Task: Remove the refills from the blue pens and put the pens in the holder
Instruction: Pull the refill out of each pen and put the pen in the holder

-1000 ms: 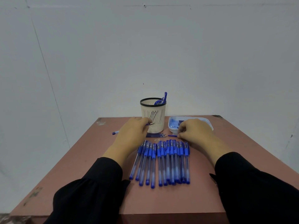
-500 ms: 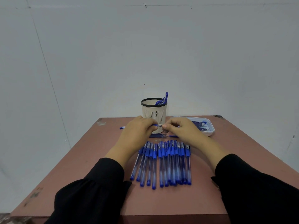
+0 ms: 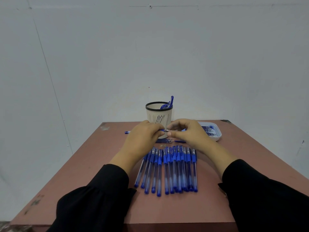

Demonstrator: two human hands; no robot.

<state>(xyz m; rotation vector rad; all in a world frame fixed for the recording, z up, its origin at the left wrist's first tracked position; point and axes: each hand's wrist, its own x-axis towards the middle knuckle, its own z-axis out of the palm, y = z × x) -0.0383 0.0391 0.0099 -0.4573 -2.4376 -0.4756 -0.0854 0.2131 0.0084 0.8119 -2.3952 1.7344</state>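
Pinching one blue pen (image 3: 127, 132) between them, the fingers (image 3: 173, 126) of both hands are meeting just in front of the holder (image 3: 158, 114): the left hand (image 3: 143, 136) is gripping the barrel, whose tail end is sticking out to the left past the knuckles, while the right hand (image 3: 190, 133) is curling thumb and forefinger onto the tip end, the remaining fingers arching loosely above. Whether a refill is showing at the join cannot be told. Lying on the bench (image 3: 83, 173) directly under the hands are a few loose refills (image 3: 164, 140), thin and dark, with a short blue piece (image 3: 179, 141) beside them. Nearer the person, a row of blue pens (image 3: 168, 169) is lying side by side, caps toward the holder, barrels pointing back toward the black sleeves (image 3: 100, 198). The holder, cream with slotted sides and a black rim, is standing upright at the far edge of the bench and is carrying some blue pens (image 3: 168, 103) leaning against its right side. To its right, a shallow white tray (image 3: 217, 133) is holding more blue items, too small to identify.
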